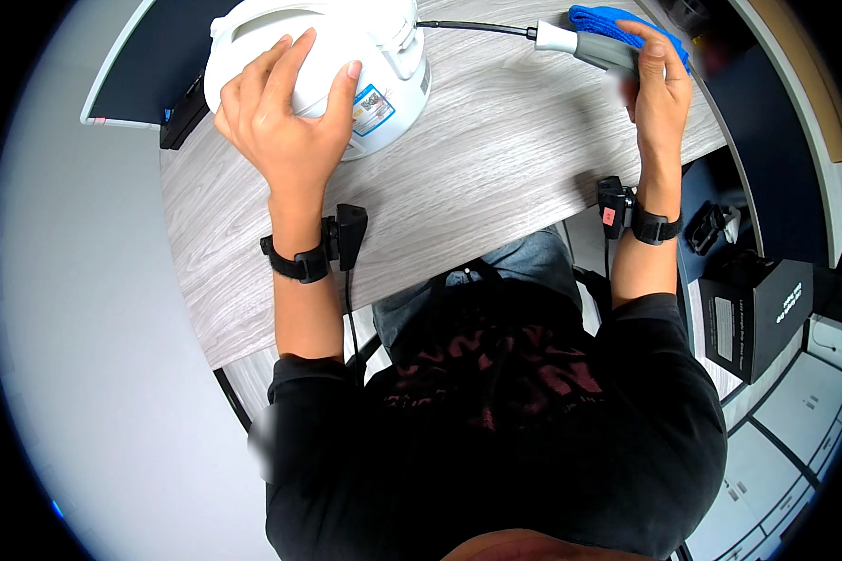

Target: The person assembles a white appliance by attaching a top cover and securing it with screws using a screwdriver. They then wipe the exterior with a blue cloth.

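Observation:
A white, rounded appliance with a lid and carry handle, like a small rice cooker (398, 107), stands at the far left of the table. My left hand (285, 117) lies spread over its lid, thumb apart from the fingers. At the far right, my right hand (662, 89) is closed around the grey handle of a screwdriver-like tool (557, 37). The tool has a white collar and a long, thin black shaft. That shaft points left, and its tip meets the appliance's right side near the lid's edge. Part of the grip is blurred.
A folded blue cloth (594, 19) lies behind the right hand on the wood-grain table (496, 140). Dark partitions with pale edges rise at the left (126, 65) and right (767, 131). A black box (758, 313) sits at the lower right. Wrist-strapped devices trail cables.

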Demonstrator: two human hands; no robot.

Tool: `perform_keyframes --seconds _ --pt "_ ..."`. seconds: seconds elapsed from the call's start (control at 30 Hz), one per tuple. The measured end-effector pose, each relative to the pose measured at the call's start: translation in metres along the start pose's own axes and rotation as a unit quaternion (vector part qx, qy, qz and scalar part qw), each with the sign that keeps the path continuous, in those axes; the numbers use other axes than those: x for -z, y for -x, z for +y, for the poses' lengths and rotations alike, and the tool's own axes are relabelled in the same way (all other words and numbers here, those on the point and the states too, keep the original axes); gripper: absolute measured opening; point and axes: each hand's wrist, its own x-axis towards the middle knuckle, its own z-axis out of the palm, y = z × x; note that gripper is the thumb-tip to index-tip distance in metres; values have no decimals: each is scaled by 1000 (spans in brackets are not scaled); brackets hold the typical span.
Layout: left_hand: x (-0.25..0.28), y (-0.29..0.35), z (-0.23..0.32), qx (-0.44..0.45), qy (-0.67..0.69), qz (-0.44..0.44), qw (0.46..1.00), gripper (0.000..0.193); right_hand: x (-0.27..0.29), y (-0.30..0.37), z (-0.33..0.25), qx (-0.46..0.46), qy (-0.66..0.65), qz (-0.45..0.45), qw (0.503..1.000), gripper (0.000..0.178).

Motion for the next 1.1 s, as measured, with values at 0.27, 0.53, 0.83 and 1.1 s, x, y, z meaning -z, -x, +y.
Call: perform_keyframes --seconds 0.27,0.53,0.83,1.1 --pt "2 0 3 10 2 -3 1000 49 -1 4 -17 -10 -208 -21 978 90" --pt "2 0 2 11 -2 -9 1000 50 -4 3 0 7 -198 -2 980 45" --pt "1 -1 2 10 9 -5 1000 50 -11 4 -15 -44 -134 72 987 55" --pt "1 0 4 12 4 -2 1000 50 -3 -2 -1 55 -275 -22 960 88"
